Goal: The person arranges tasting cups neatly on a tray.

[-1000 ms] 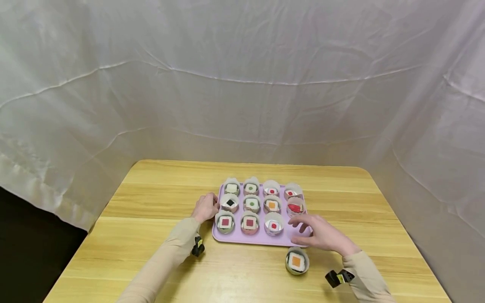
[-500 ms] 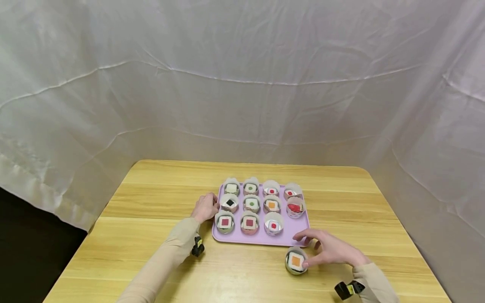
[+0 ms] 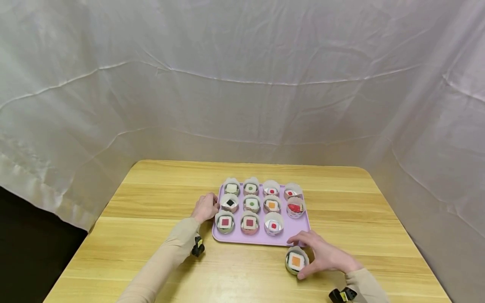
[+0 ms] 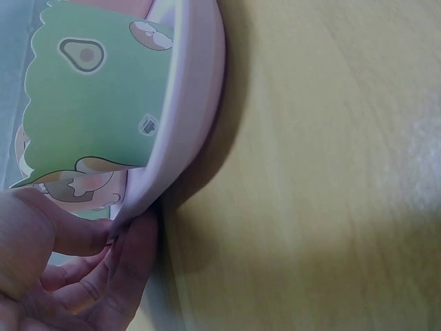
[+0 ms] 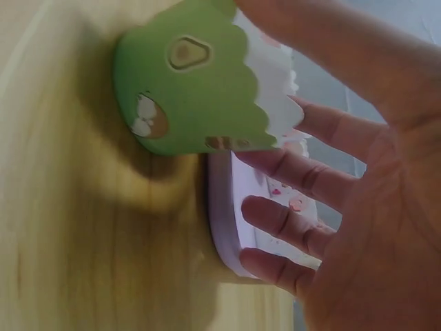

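My left hand (image 3: 206, 207) pinches the left rim of a lilac tray (image 3: 293, 229), thumb above and fingers below in the left wrist view. A green paper baking cup (image 5: 186, 89) with avocado prints stands on the table just in front of the tray's right front corner. Inside it lies a square sushi-like piece (image 3: 295, 261), white with an orange centre. Around this cup my right hand (image 3: 329, 256) is spread, thumb at the near side and forefinger beyond the far rim. Its other fingers extend over the tray's corner in the right wrist view.
Several paper cups with sushi-like pieces stand in rows on the tray, among them a red-filled cup (image 3: 295, 207) at the right. The front right spot of the tray is bare. Pale curtains (image 3: 250, 105) hang behind the wooden table (image 3: 242, 273).
My right hand has moved from over the tray's right front corner down and toward me, to the cup with the orange-centred piece. The left hand, tray and cups stay put.
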### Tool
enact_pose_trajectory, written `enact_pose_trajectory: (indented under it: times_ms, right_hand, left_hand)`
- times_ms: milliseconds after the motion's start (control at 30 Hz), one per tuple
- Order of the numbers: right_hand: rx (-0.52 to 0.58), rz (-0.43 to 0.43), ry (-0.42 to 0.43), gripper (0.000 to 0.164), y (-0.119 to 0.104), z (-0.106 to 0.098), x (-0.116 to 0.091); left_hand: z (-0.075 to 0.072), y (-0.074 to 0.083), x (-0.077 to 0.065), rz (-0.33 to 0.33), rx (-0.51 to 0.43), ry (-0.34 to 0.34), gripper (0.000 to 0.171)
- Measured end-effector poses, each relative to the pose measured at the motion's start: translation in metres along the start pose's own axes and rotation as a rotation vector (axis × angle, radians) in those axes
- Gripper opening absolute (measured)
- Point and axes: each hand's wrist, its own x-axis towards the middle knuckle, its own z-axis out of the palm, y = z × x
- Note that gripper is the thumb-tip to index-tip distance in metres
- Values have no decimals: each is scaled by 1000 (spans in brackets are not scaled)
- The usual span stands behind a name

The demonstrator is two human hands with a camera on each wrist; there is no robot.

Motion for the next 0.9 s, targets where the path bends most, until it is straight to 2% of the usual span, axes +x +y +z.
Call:
enact_pose_trajectory:
  times_ms: [567,900]
  right_hand:
    - [-233,36,43,66,-11,15,2]
    - [-287,54,65,62,-12,20,4]
  left_hand:
    - [1,-1,1,15,10,12,13]
    - [-1,1,0,-4,6,0,12]
